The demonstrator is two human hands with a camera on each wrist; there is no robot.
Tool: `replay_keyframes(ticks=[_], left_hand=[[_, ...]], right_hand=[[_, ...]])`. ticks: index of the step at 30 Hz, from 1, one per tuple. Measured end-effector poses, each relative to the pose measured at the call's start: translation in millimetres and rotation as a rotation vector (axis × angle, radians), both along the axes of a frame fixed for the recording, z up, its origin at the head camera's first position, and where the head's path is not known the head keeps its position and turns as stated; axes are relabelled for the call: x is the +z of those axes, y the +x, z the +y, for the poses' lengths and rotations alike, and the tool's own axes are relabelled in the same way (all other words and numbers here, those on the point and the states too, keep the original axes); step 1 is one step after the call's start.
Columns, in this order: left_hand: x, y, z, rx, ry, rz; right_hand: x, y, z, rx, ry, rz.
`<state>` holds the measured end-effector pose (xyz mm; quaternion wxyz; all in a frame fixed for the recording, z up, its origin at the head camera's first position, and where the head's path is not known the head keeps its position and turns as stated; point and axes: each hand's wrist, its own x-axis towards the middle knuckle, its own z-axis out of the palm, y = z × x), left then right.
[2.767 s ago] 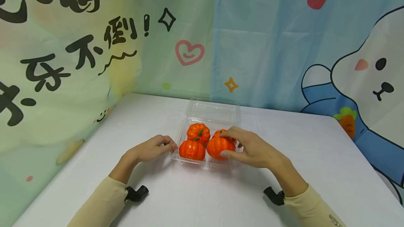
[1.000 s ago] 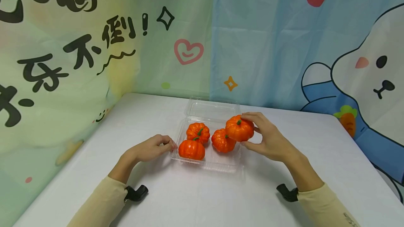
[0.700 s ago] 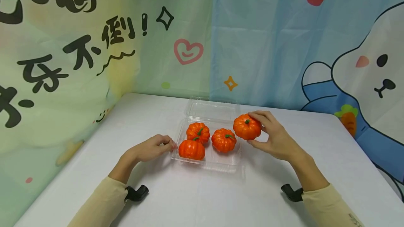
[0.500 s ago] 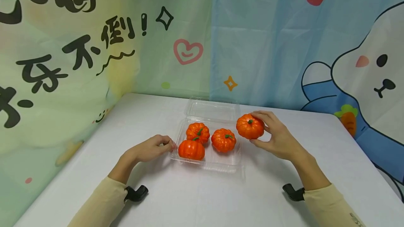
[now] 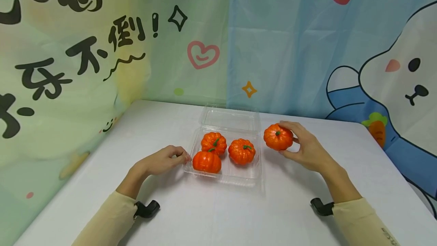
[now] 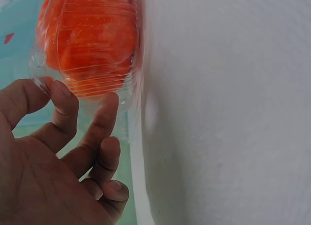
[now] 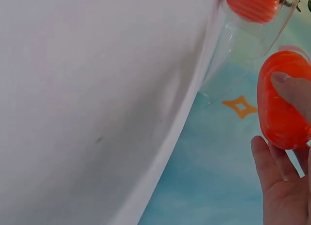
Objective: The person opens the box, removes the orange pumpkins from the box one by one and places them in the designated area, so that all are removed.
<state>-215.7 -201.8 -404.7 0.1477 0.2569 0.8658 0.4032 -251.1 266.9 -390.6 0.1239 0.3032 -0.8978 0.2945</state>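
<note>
1. Head view: the right hand is gripping an orange pumpkin between thumb below and fingers curled over the top, holding it just right of the clear clamshell tray, outside its rim; I cannot tell if it is touching the white worktop. Three more pumpkins are sitting inside the tray — back left, front left, back right; the front-right spot is lying bare. The left hand is pressing curled fingertips against the tray's left edge, probably bracing the light plastic so it is not sliding. The hinged lid is lying open behind the tray.

2. Left wrist view: the fingers are touching the tray's ribbed clear wall, with orange showing through it. Contact only, nothing enclosed; the grip is loosely curled.

3. Right wrist view: the thumb is pressing on the pumpkin's ribbed side, with the fingers below cupping it. The grip is closed round the pumpkin — wide span, matching its girth. The tray's corner is showing at the top with another pumpkin inside.
</note>
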Motion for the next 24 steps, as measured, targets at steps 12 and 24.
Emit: replay_keyframes(ticks=[12,24], left_hand=[[-1.4,-1.5,0,-0.001,0.001,0.001],[-1.7,-2.7,-2,-0.003,-0.006,0.006]], right_hand=[[-6.8,-10.3,20,-0.047,-0.017,-0.002],[-10.8,-18.1,40,-0.124,0.062,-0.096]])
